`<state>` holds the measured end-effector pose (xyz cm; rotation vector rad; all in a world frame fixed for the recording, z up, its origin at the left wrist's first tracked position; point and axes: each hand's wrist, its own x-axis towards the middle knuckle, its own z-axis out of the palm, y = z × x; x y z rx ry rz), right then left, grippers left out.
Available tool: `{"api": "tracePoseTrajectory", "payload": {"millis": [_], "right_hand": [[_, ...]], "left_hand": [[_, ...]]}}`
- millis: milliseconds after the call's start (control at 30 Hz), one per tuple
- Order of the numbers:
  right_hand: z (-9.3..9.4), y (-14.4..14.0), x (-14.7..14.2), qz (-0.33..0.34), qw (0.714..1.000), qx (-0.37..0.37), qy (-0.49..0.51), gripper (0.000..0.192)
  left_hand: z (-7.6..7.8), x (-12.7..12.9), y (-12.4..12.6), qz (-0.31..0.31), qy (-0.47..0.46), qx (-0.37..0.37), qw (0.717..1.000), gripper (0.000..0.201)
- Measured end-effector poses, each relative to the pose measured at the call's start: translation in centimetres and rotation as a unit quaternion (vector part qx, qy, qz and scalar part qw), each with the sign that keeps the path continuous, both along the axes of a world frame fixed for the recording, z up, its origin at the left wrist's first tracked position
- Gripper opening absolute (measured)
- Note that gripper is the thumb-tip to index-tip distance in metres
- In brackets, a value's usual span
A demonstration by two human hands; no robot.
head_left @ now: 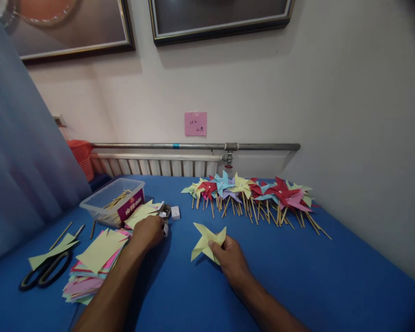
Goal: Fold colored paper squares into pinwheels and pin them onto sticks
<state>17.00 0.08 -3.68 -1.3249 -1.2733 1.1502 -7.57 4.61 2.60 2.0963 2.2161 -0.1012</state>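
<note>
Between the thumb and fingers of my right hand (230,258) is a pale yellow paper pinwheel (204,242), its blades folded and no stick on it. My left hand (149,231) is at a small open box (165,213) that holds small shiny pieces. Its fingers are curled down and their tips are hidden, so what they pinch cannot be made out. Right behind that hand lie pale yellow cut paper pieces (143,213). A thick stack of coloured paper squares (98,258), yellow on top, sits left of my left forearm.
A clear plastic tub (93,203) holds thin wooden sticks. Black-handled scissors (50,272) lie at the left under a yellow paper strip (51,252). A small white box (175,213) stands beside the open one. Finished pinwheels (242,186) on sticks lie along the back right.
</note>
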Motion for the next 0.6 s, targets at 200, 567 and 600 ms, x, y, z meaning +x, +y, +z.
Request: {"api": "tracePoseTrajectory", "payload": {"millis": [200,567,600], "right_hand": [[-0.30,0.17,0.03,0.002,1.000,0.001,-0.004,0.037],[-0.47,0.20,0.11,0.006,1.000,0.004,0.001,0.038],[-0.48,0.20,0.10,0.006,1.000,0.005,0.003,0.039]], "left_hand": [[-0.18,0.36,0.09,-0.014,0.006,0.004,1.000,0.030],[0.02,0.45,-0.13,-0.011,0.000,0.031,0.999,0.031],[0.02,0.33,-0.12,-0.011,-0.003,0.028,1.000,0.029]]}}
